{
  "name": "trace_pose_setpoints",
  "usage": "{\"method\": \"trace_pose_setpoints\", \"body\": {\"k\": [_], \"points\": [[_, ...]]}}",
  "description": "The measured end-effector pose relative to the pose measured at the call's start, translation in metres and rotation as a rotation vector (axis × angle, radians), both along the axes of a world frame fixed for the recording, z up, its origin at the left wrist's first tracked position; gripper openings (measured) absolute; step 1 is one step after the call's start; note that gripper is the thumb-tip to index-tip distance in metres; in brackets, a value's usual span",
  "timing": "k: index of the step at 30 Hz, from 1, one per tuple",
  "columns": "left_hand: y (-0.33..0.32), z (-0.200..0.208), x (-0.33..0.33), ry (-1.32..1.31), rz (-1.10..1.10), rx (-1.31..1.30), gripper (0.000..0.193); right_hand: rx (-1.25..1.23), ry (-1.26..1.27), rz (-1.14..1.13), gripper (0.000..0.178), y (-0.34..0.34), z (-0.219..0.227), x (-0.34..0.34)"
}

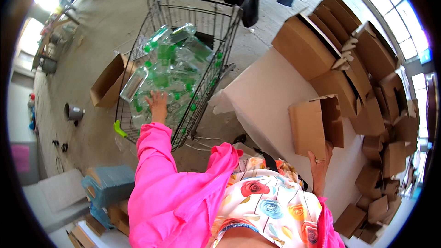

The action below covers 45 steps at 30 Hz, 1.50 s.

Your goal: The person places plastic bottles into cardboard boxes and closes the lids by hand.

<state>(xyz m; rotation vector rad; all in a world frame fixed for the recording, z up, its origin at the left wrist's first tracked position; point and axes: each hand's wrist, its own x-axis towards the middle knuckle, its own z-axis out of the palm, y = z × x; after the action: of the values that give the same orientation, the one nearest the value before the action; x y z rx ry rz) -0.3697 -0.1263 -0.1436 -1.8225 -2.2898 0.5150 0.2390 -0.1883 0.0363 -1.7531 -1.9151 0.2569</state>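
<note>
In the wire shopping cart [225, 23] in front of me lies a heap of clear plastic bottles [183, 59] with green caps and labels. My left hand [158, 105] reaches over the cart's near end with its fingers spread on top of the heap. Whether it touches a bottle, I cannot tell. Off to the right, my right hand [320, 163] grips the near bottom edge of a brown cardboard box [307, 128], thumb on one side. This box stands on a white-covered table [262, 92], its opening turned to the right.
Stacked cardboard boxes [333, 89] line the table's right side. An open carton [108, 82] sits on the floor left of the cart, with a grey bucket [73, 112] farther left. A blue wrapped roll [108, 186] lies near my left elbow. Dark clothes [250, 7] hang beyond the cart.
</note>
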Motion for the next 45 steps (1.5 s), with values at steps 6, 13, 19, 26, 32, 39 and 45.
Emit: {"method": "trace_pose_setpoints", "body": {"k": [6, 13, 19, 26, 32, 39, 45], "points": [[0.036, -0.008, -0.018, 0.08, 0.062, -0.202, 0.035, -0.071, -0.065, 0.031, 0.049, 0.006, 0.001, 0.01], [0.048, -0.028, -0.032, 0.213, -0.084, -0.196, 0.023, -0.121, -0.045, -0.024, 0.054, -0.002, 0.007, 0.011], [0.033, -0.036, -0.036, 0.194, -0.054, -0.104, 0.029, -0.082, -0.044, -0.012, 0.057, -0.003, -0.005, 0.019], [0.036, 0.021, 0.006, 0.085, 0.057, -0.286, 0.094, -0.06, 0.022, -0.088, 0.056, -0.004, -0.018, 0.022], [0.045, 0.066, 0.048, -0.339, 0.364, 0.004, 0.104, -0.059, -0.048, -0.061, 0.056, 0.0, -0.02, 0.033], [0.05, 0.184, 0.108, -1.418, 0.106, 0.783, 0.085, -0.019, -0.014, -0.035, 0.043, 0.005, -0.024, 0.048], [0.05, 0.25, 0.248, -2.253, 0.004, 0.778, 0.08, -0.006, -0.123, 0.193, 0.028, 0.004, -0.027, 0.065]]}}
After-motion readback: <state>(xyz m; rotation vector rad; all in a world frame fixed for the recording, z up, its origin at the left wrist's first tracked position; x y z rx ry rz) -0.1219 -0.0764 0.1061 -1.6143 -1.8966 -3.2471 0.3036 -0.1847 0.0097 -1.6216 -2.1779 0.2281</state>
